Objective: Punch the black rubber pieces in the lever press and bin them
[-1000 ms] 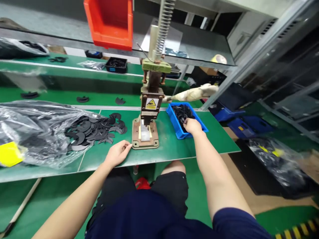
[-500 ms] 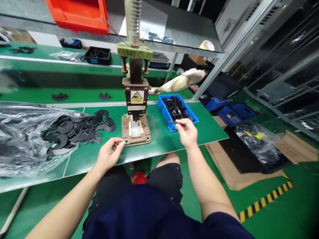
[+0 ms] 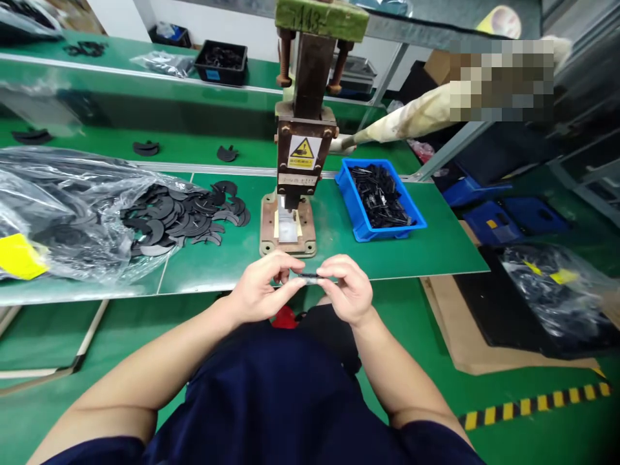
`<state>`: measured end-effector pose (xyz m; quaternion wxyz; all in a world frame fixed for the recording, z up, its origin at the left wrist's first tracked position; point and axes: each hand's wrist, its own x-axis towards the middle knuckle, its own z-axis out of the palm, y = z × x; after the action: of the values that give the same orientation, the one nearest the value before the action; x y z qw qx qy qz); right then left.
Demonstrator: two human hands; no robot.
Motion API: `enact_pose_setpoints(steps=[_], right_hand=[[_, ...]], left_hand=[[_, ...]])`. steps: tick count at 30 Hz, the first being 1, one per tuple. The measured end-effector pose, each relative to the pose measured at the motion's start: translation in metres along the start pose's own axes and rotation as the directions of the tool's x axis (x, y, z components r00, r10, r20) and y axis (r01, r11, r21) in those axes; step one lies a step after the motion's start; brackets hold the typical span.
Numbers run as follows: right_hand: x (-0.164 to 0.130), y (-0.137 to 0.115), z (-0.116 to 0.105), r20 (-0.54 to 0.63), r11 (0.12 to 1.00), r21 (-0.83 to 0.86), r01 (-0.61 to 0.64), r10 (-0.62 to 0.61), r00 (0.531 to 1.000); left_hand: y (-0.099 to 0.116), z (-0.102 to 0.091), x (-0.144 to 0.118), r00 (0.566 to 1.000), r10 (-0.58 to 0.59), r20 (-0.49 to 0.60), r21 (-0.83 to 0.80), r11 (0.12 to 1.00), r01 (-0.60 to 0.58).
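A small, thin black strip-like part [image 3: 309,276] is pinched between my two hands, in front of the press base. My left hand [image 3: 266,284] grips its left end with thumb and fingers. On its other end, my right hand [image 3: 347,288] is closed the same way. Fingertips cover both ends, so its exact kind does not show. Just beyond my hands stands a hand press [image 3: 306,123] with a yellow warning label and a metal base plate [image 3: 266,247]. The blue bin [image 3: 361,228] to the right holds a heap of slim black parts [image 3: 380,194].
At left, flat black crescent-shaped pieces [image 3: 157,216] spill from a clear plastic bag [image 3: 72,194]. The press's wrapped lever [image 3: 411,115] sticks out to the right above the bin. A black tray [image 3: 220,74] stands on the rear shelf. The bench's front edge is close to my hands.
My right hand has come from beside the blue bin to the middle, bringing the black part. My left hand has left the press base's corner and now grips that part too. The view has shifted.
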<state>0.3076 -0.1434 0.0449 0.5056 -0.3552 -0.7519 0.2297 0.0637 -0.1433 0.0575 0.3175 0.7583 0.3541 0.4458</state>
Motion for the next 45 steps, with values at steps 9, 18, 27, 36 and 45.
enact_pose_setpoints(steps=[9,18,27,36,45], right_hand=[[0.002,0.000,0.009,0.019,0.999,0.024,0.025,-0.026,0.999],[0.003,0.002,0.015,0.038,0.998,0.045,0.045,-0.047,0.998],[0.005,0.002,0.023,0.093,0.998,0.002,0.058,-0.058,0.994],[0.109,-0.005,-0.047,-0.290,0.987,-0.125,0.104,-0.137,0.947],[0.215,-0.072,-0.061,-0.285,0.888,0.140,0.439,-0.388,0.876]], left_hand=[[-0.002,-0.004,-0.002,0.994,0.109,-0.016,-0.023,0.994,-0.110],[-0.007,-0.005,-0.010,0.988,0.140,-0.066,-0.024,0.990,-0.141],[-0.008,-0.017,-0.009,0.973,0.229,-0.012,0.038,0.973,-0.228],[-0.107,-0.048,0.049,0.988,0.031,-0.150,0.382,0.924,0.029],[-0.128,-0.038,0.094,0.985,-0.024,0.172,0.654,0.750,-0.097]])
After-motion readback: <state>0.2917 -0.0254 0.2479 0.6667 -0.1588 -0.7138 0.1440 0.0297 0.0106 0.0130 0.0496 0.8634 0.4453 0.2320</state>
